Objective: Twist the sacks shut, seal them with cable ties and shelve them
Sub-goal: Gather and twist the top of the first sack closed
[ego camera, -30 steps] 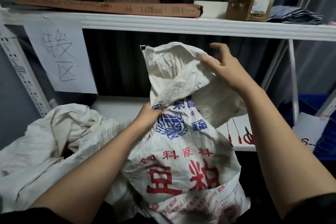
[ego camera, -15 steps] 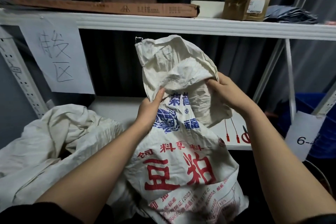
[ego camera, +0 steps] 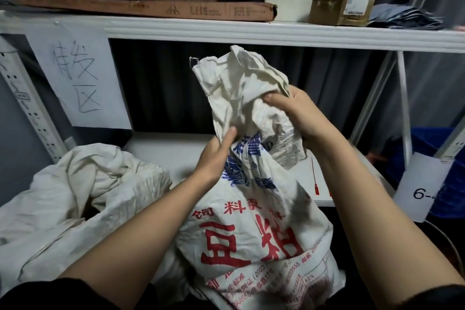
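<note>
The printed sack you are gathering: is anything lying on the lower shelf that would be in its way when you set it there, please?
Partly. An unprinted sack is heaped over the lower shelf on the left, and a red cable tie lies on its right part beyond the printed sack. The middle looks bare.

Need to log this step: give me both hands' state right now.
Left hand: gripping the printed sack at its neck.
Right hand: pinching the sack's loose top, thumb over the cloth.

printed sack (ego camera: 251, 229) woven, likely plastic, matt and creased, pale sack (ego camera: 83, 199) crumpled cloth-like weave, shelf (ego camera: 251, 33) smooth painted metal, box (ego camera: 344, 0) matt cardboard, sign (ego camera: 78, 78) plain paper
</note>
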Action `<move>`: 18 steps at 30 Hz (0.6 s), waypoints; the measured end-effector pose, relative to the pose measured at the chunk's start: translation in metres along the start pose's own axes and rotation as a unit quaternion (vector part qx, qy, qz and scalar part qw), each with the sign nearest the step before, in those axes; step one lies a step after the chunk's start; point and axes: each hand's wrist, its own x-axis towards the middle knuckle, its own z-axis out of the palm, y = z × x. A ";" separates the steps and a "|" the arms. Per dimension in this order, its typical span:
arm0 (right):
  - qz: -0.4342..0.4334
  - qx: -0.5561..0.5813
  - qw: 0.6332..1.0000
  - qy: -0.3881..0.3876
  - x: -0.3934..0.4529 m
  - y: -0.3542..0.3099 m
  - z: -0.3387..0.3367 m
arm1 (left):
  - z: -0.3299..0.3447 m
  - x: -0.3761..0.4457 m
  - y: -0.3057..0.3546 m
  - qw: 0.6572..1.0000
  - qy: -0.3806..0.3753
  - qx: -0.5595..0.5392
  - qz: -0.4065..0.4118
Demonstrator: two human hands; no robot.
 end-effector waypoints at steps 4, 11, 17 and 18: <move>-0.027 -0.035 0.994 0.099 0.012 0.000 0.010 | 0.008 -0.009 -0.009 0.993 -0.106 -0.015 0.046; -0.130 -0.297 0.925 0.199 0.017 0.009 0.022 | 0.013 -0.007 -0.009 0.990 -0.074 0.104 0.051; -0.149 -0.341 0.921 0.118 0.023 -0.007 -0.002 | 0.007 -0.004 -0.009 0.994 -0.102 0.041 -0.001; -0.142 -0.363 0.916 0.099 0.023 -0.011 -0.007 | 0.005 -0.004 -0.008 0.991 -0.121 0.051 -0.003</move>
